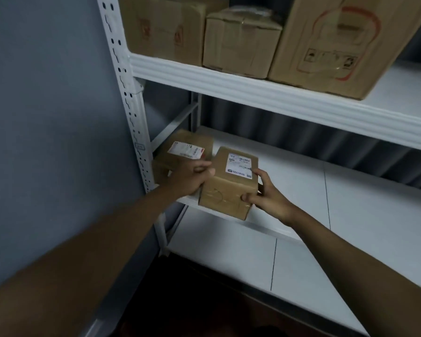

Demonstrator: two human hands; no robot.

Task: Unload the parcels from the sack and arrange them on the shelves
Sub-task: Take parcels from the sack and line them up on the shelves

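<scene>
Head view: both hands, left hand [188,177] and right hand [265,194], clasp a taped brown cardboard parcel [229,183] beside another labelled box [182,152] on the white metal shelf [301,181].

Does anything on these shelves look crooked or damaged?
The held parcel juts over the middle shelf front edge, both hands gripping it. On the top shelf, the large carton overhangs, tilted.
</scene>
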